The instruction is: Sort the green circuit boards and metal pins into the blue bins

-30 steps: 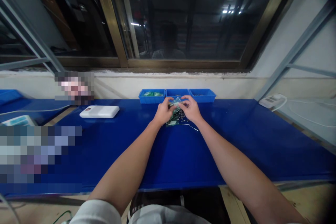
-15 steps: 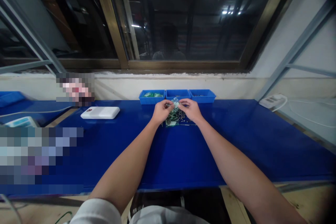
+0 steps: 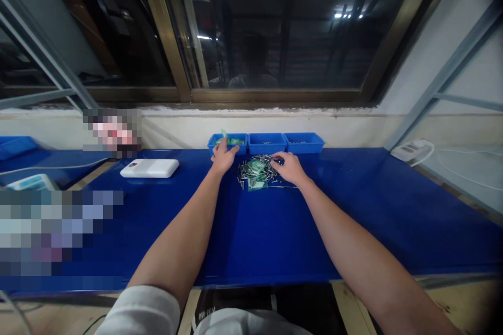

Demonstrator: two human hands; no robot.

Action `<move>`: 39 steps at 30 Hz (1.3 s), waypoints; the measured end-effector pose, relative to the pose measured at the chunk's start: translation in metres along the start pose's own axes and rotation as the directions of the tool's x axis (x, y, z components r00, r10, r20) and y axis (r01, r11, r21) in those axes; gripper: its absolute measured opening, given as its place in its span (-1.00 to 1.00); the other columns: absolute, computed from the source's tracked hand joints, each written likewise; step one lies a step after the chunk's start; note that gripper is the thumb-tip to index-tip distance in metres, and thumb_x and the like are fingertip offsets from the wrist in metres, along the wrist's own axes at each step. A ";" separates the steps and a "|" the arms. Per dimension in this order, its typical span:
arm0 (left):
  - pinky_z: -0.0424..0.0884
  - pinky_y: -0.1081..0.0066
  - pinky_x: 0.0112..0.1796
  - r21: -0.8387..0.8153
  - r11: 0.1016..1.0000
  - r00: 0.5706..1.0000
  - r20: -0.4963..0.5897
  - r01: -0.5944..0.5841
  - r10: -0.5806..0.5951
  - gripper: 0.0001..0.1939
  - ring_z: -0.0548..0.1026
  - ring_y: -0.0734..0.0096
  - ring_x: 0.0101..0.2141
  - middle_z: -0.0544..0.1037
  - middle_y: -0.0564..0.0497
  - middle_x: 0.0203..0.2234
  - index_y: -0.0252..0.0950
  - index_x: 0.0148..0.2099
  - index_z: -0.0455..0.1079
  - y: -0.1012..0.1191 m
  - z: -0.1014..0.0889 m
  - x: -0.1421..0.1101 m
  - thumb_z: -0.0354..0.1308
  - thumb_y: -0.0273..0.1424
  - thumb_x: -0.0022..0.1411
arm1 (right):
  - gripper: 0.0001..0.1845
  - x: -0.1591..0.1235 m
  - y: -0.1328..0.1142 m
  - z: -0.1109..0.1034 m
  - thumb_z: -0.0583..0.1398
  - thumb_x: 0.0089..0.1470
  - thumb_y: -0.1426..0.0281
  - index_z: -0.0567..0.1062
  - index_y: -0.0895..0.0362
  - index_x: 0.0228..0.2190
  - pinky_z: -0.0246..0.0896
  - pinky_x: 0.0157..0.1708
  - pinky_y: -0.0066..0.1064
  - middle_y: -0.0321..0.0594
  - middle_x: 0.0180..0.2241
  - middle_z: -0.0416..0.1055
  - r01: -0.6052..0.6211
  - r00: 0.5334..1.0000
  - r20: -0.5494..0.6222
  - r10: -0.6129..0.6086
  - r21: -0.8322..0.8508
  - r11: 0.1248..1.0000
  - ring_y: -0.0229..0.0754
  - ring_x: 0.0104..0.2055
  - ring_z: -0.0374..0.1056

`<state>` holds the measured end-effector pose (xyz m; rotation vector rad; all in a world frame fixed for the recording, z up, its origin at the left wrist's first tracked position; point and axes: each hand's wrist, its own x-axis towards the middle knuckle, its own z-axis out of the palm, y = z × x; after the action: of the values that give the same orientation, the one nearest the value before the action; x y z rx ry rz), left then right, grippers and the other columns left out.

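Reaching to a blue plastic bin (image 3: 242,148), the left hand (image 3: 222,158) has its thumb apart; a translucent green packet (image 3: 223,133) stands near-upright at its fingertips, gripped or not I cannot tell. Curled, the right hand (image 3: 290,168) meets the right edge of heaped slender metal screws (image 3: 269,173) pointing every way on the blue tabletop (image 3: 267,235); any pinch is unclear.

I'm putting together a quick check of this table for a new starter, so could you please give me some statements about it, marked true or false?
1. Three blue bins stand in a row. True.
2. The left hand is on the white box. False: it is at the left bin.
3. The right hand is at the pile of metal pieces. True.
4. The white box lies right of the pile. False: it lies left.
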<state>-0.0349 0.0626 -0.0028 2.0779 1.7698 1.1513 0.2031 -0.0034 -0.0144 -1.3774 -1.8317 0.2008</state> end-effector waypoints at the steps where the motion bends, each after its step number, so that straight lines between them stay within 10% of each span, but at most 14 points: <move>1: 0.07 -0.15 0.03 0.049 0.997 0.998 0.012 0.058 -0.058 -0.37 0.04 -0.10 0.19 0.16 -0.20 0.18 -0.17 0.23 0.08 0.002 0.000 -0.002 0.02 -0.13 0.13 | -0.75 0.000 0.000 0.000 0.18 -0.04 0.30 0.50 0.10 -0.27 0.21 -0.12 -0.20 -0.18 -0.28 0.50 0.001 1.000 0.011 -0.001 -0.004 1.000 -0.08 -0.18 0.34; 8: 0.00 -0.15 0.05 0.211 0.972 0.992 -0.085 0.107 -0.090 -0.40 0.02 -0.15 0.17 0.00 -0.25 0.22 -0.25 0.19 0.12 0.012 0.000 -0.019 -0.01 -0.15 0.13 | -0.71 0.000 -0.002 -0.006 0.18 -0.05 0.22 0.49 0.09 -0.27 0.14 -0.10 -0.20 -0.17 -0.26 0.45 -0.030 0.999 0.029 0.032 -0.044 0.999 -0.06 -0.14 0.27; 20: 0.26 0.15 -0.02 0.115 0.926 0.928 0.146 -0.359 0.342 -0.66 0.36 0.12 -0.07 0.46 -0.11 -0.11 -0.26 -0.08 0.40 0.042 -0.003 -0.046 -0.02 -0.20 0.19 | -0.56 -0.010 -0.012 -0.022 0.30 -0.24 0.18 0.42 0.01 -0.24 0.06 -0.11 -0.13 -0.18 -0.22 0.27 0.018 0.928 0.371 0.031 -0.129 0.991 0.03 -0.08 0.13; 39: 0.29 0.23 -0.03 0.104 0.895 0.877 0.279 -0.434 0.392 -0.54 0.38 0.14 -0.03 0.45 -0.16 -0.06 -0.30 0.01 0.32 0.047 0.018 -0.059 -0.05 -0.11 0.22 | -0.91 -0.004 -0.008 0.003 0.20 -0.01 0.44 0.47 0.12 -0.52 0.08 -0.24 -0.34 -0.24 -0.45 0.39 0.190 0.962 0.201 -0.184 -0.014 0.982 -0.19 -0.32 0.22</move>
<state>0.0131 0.0022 -0.0132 2.6586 1.3802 0.7922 0.1958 -0.0085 -0.0141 -1.2331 -2.1277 0.2165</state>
